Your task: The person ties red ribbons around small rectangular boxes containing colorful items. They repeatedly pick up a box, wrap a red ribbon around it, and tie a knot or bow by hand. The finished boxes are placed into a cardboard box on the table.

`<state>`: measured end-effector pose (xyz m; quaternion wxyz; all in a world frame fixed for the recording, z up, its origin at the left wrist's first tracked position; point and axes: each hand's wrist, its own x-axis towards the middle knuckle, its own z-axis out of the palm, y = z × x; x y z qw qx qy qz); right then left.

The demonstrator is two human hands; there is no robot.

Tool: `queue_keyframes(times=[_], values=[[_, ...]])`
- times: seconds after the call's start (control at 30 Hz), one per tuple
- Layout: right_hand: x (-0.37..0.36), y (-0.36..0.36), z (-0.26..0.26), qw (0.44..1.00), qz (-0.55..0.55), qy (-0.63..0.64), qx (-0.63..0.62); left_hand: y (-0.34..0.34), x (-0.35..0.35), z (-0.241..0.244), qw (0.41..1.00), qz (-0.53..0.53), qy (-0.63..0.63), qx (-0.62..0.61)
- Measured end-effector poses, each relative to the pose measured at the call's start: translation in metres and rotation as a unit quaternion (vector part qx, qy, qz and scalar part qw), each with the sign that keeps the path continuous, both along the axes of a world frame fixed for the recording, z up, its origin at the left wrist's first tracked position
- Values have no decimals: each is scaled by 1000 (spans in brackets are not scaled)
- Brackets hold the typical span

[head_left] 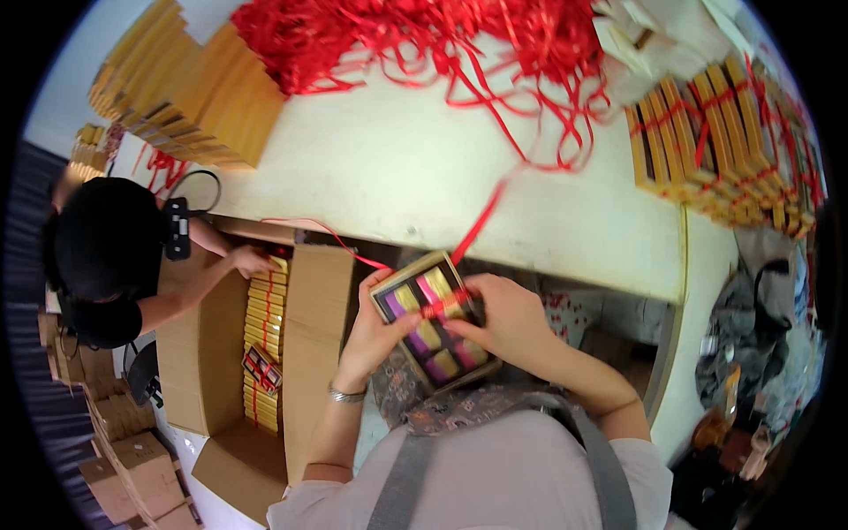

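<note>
Between my two hands, above my lap, is a gold-edged gift box (432, 324) with several purple, pink and gold wrapped pieces showing in its compartments. A red ribbon (445, 303) lies across the middle of the box. My left hand (379, 331) holds the left side, its thumb on the box's face near the ribbon. My right hand (507, 318) grips the right side, thumb and fingers at the ribbon. One loose ribbon length runs up from the box onto the white table (371, 165); a thinner one trails to the upper left.
A heap of red ribbons (424, 33) covers the table's far side. Stacked gold boxes (199, 86) stand left, ribbon-tied boxes (709, 132) right. At the left, a co-worker (106, 245) reaches into an open carton (318, 318) holding rows of gold boxes. Dark bags (742, 331) lie far right.
</note>
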<state>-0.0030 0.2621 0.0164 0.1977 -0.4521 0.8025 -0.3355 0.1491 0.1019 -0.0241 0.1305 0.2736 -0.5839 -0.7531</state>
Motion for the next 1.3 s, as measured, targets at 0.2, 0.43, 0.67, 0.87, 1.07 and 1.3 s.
queue_keyframes(times=[0.2, 0.43, 0.67, 0.87, 1.07, 1.3], values=[[39, 93, -61, 878, 23, -456, -144, 23, 43, -2, 945, -308, -99, -57], [44, 129, -59, 905, 94, -414, -9, 26, 58, 11, 914, -385, -67, -110], [7, 132, -48, 937, 165, -293, -91, 34, 70, 15, 944, -321, -39, 65], [21, 109, -68, 776, 116, -619, -22, 34, 80, 3, 959, -252, -4, 126], [20, 82, -70, 735, 121, -659, -104, 3, 76, -7, 961, -267, -2, 76], [-14, 66, -33, 777, 100, -621, -21, -31, 41, -17, 954, -294, -7, 60]])
